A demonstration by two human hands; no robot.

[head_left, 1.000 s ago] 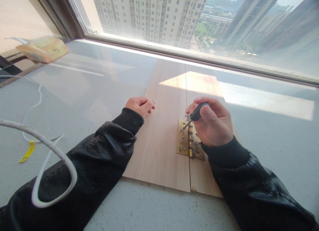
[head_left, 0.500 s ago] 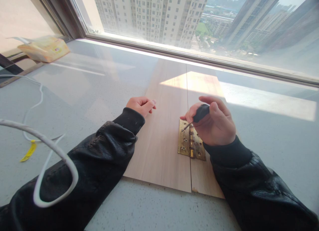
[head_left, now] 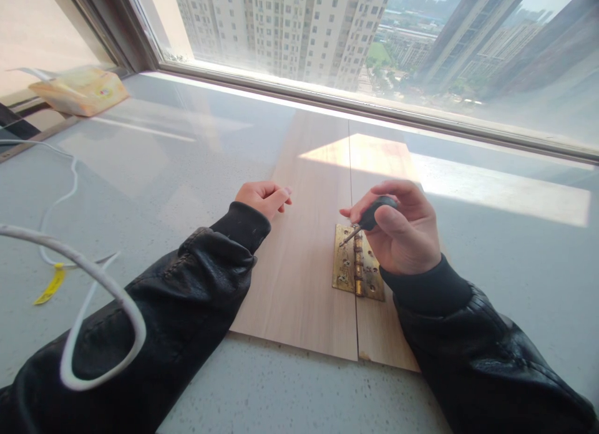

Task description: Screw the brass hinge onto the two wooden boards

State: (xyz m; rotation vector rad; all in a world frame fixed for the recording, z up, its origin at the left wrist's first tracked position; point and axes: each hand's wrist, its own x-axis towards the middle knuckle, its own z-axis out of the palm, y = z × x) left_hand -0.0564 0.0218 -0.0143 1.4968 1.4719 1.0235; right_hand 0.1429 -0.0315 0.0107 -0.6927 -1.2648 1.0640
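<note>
Two pale wooden boards (head_left: 304, 259) lie side by side on a grey stone sill, joined by a brass hinge (head_left: 356, 267) across their seam. My right hand (head_left: 402, 231) grips a small black-handled screwdriver (head_left: 369, 218), its tip resting on the hinge's upper left leaf. My left hand (head_left: 262, 197) rests loosely curled on the left edge of the left board, holding nothing. Both arms wear black leather sleeves.
A white cable (head_left: 84, 278) with a yellow tag (head_left: 51, 285) loops across the sill at the left. A yellow tissue pack (head_left: 82, 91) lies at the far left corner. A window frame (head_left: 374, 110) borders the sill's far edge.
My right hand has shifted its fingers around the screwdriver handle, turning it, while the tip stays on the hinge. My left hand has not moved.
</note>
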